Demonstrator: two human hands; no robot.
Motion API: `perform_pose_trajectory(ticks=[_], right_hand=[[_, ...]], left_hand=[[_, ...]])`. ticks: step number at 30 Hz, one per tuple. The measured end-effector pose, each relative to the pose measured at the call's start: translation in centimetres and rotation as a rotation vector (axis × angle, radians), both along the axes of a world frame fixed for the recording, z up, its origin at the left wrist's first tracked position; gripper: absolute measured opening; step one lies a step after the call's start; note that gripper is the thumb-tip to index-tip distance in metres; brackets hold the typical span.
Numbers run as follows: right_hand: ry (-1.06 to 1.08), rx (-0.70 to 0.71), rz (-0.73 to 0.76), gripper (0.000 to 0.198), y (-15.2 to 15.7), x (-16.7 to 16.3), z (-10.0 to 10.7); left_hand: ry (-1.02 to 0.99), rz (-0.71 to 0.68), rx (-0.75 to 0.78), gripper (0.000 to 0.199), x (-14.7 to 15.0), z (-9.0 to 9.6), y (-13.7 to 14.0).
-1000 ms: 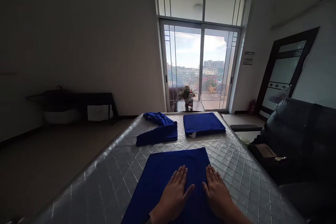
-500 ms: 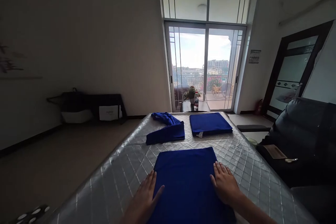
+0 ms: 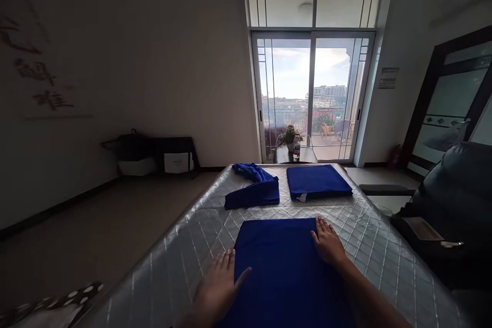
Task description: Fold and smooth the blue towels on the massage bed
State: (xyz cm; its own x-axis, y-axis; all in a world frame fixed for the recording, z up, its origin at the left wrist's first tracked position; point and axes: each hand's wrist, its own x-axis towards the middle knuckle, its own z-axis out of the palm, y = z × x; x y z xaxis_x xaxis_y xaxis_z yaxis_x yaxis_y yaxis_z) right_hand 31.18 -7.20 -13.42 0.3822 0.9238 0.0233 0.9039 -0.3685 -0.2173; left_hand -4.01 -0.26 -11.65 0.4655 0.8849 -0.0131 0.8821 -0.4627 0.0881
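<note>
The folded blue cloth (image 3: 280, 266) lies on the quilted silver table (image 3: 184, 261), between the 2 hands. The left hand (image 3: 217, 284) is at its left edge, thumb over the cloth; the right hand (image 3: 328, 242) touches its far right corner. Both are unclenched, fingers extended. Beyond lie 1 rumpled blue garment (image 3: 255, 192), left, and 1 folded blue bundle (image 3: 319, 180), right.

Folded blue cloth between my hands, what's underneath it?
The silver quilted cover shows beyond the far edge of the folded blue cloth, which appears to rest on it. What lies directly beneath is hidden by the cloth itself.
</note>
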Motion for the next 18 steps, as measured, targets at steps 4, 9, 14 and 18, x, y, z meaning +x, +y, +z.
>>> perform_pose_trajectory(ticks=[4, 9, 14, 18], right_hand=[[-0.019, 0.017, -0.006, 0.071, 0.3, 0.0, -0.2], [-0.051, 0.011, 0.015, 0.068, 0.1, 0.3, -0.4], [-0.092, -0.003, 0.05, 0.065, -0.2, 0.4, -0.5], [-0.052, 0.015, 0.015, 0.066, 0.0, 0.2, -0.3]], left_hand=[[-0.015, -0.113, 0.104, 0.088, 6.2, 2.7, 0.6], [-0.259, -0.533, 0.047, 0.071, 18.0, 1.8, -1.2], [-0.343, -0.486, 0.078, 0.073, 23.5, -0.9, -1.2], [-0.27, -0.375, 0.067, 0.078, 20.7, -1.7, 1.4]])
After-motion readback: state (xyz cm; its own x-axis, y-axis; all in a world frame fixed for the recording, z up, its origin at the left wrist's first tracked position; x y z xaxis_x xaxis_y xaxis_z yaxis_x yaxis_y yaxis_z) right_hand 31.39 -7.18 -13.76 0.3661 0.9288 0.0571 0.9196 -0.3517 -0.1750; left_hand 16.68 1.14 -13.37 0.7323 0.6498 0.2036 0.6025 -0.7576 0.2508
